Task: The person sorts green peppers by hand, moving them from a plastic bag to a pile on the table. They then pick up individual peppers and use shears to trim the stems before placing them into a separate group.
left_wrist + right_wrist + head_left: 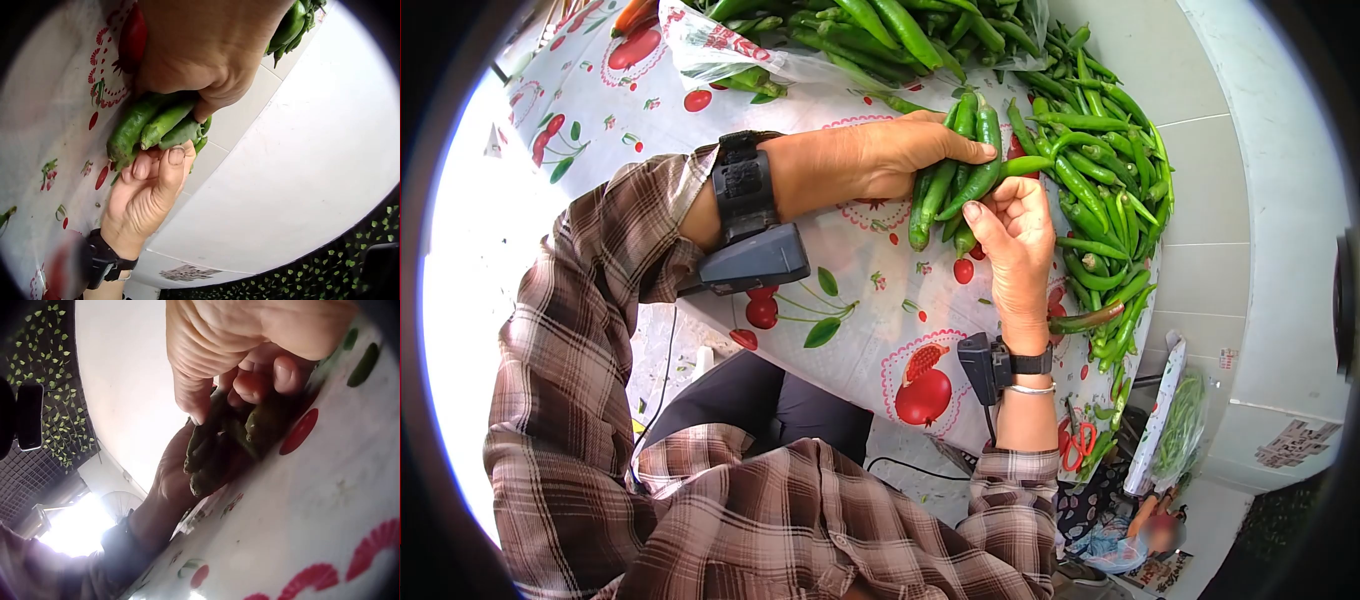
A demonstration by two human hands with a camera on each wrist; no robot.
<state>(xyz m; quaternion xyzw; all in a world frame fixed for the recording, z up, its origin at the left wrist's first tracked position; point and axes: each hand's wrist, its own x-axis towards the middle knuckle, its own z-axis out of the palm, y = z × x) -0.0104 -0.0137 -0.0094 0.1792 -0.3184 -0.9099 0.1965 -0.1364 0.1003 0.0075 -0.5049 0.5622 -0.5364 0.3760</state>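
Observation:
My left hand (900, 155) grips a small bunch of long green chili peppers (962, 165) over the table, thumb lying across them. From the right, my right hand (1020, 245) meets the bunch with curled fingers, its thumb and fingertips pinching at the lower pepper ends. The left wrist view shows the blunt ends of the peppers (165, 125) right at the right thumb (175, 159). Seen from the right wrist, the peppers (206, 456) look dark between the two hands, and the right fingertips (250, 387) partly cover them.
A large heap of loose green peppers (1100, 190) lies along the table's right edge. Behind the hands is a plastic bag (750, 55) full of peppers. Red-handled scissors (1080, 445) lie near the right front corner of the cherry-patterned tablecloth (840, 375). A white wall (1200, 170) stands beyond.

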